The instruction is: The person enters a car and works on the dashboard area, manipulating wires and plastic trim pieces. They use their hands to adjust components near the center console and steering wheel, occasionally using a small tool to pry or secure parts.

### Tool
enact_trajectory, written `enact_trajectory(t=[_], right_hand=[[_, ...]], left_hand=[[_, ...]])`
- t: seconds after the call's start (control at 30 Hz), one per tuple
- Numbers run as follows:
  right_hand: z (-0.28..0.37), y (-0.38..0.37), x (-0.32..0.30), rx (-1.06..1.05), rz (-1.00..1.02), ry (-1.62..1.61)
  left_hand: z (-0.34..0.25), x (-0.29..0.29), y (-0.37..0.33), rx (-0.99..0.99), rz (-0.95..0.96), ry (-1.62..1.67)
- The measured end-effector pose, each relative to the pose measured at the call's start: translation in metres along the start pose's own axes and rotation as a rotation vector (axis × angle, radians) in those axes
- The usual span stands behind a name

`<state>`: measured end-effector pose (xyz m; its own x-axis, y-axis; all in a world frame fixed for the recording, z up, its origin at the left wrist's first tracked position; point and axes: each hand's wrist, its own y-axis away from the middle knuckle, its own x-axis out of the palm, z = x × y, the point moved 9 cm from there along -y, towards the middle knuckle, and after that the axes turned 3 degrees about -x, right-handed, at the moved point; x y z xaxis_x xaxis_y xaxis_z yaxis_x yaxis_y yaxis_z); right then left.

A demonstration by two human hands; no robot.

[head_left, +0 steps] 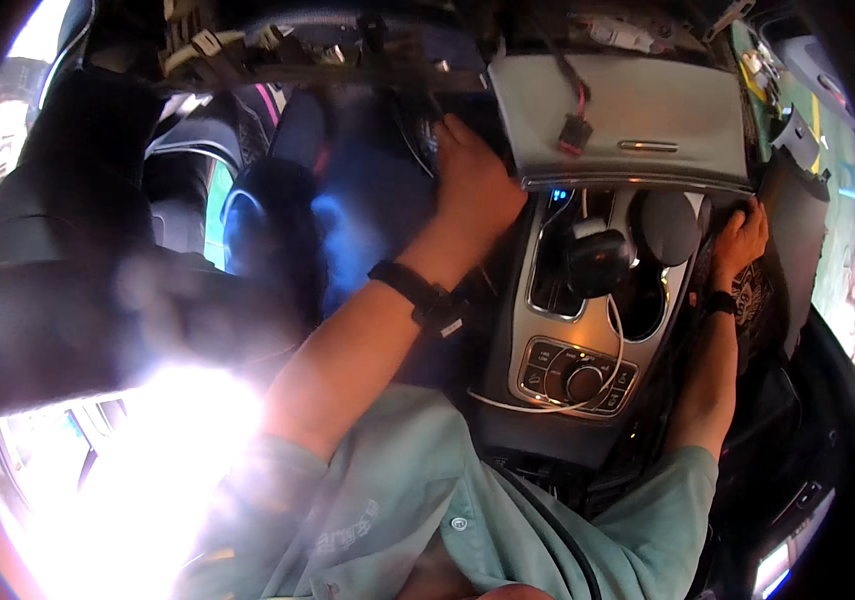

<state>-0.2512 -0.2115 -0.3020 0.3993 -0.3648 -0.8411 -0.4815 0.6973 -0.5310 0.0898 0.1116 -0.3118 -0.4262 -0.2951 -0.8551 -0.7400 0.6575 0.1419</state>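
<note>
Between my arms stands a car's centre console (517,340) with metallic trim, a round dial (585,384), a gear selector (597,262) and cup holders (637,305). My left hand (477,175) is at the console's front left side, beside the grey lower dash panel (627,120). Its fingers bend away into the dark footwell, so what they grip is hidden. On the opposite side, my right hand (740,242) reaches down along the console's front right flank, below the panel's corner. Those fingers are curled in, and whatever they hold cannot be made out.
A loose wire with a dark connector (575,132) hangs over the dash panel. A white cable (619,345) loops across the console controls. Exposed brackets and wiring (237,50) run along the opened dashboard. A dark round cup-like object (665,228) sits in the front cup holder. Glare covers the lower left.
</note>
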Motion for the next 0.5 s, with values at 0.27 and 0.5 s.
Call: enact_trajectory(t=[0.27,0.5], right_hand=[[0.012,-0.004,-0.007,-0.018,0.015,-0.033],[0.012,-0.003,-0.011,-0.019,0.021,-0.062]], left_hand=[[-0.003,0.006,-0.019,0.147,-0.044,-0.283],[0.004,-0.005,-0.007,0.057,-0.029,0.066]])
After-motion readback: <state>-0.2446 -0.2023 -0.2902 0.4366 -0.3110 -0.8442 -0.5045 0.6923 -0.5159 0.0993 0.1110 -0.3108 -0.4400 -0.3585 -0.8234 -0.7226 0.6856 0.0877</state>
